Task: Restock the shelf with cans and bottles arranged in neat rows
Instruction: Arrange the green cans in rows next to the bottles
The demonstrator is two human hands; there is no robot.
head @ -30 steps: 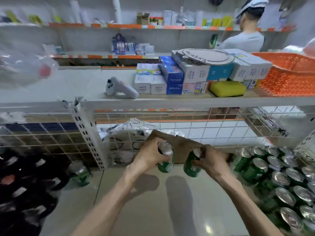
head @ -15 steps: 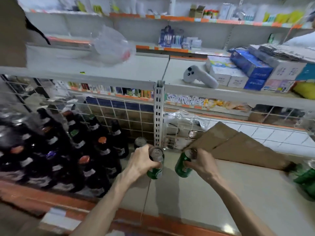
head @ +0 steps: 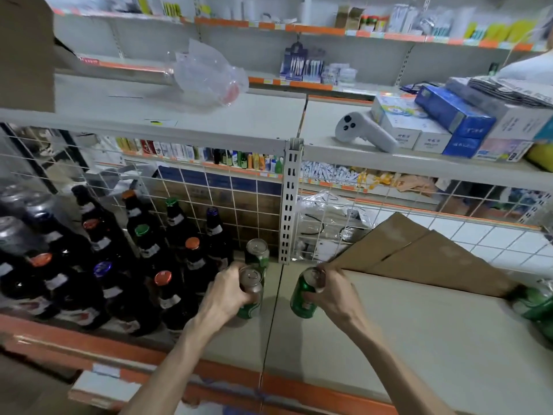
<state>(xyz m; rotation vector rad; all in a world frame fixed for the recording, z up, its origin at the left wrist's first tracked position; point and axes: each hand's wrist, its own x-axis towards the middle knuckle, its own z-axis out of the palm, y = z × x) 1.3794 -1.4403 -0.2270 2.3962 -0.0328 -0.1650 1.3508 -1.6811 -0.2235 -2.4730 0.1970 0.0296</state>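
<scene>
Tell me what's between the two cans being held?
Only bare shelf and its seam lie between the left can, in the left hand, and the right can, in the right hand; the head view shows it.

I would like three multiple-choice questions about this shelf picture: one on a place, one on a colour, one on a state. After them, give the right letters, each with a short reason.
1. Where does the white controller lie?
A. on the upper shelf, beside the boxes
B. on the floor
C. inside a basket

2. What colour is the right can, held in the right hand?
A. red
B. green
C. blue

3. What is the left hand doing?
A. pressing flat on a board
B. gripping the left can
C. hanging empty

Key:
1 A: the controller rests on the upper shelf, next to the stacked boxes.
2 B: the side of the can is plainly green.
3 B: the fingers curl around the can's side.
</scene>
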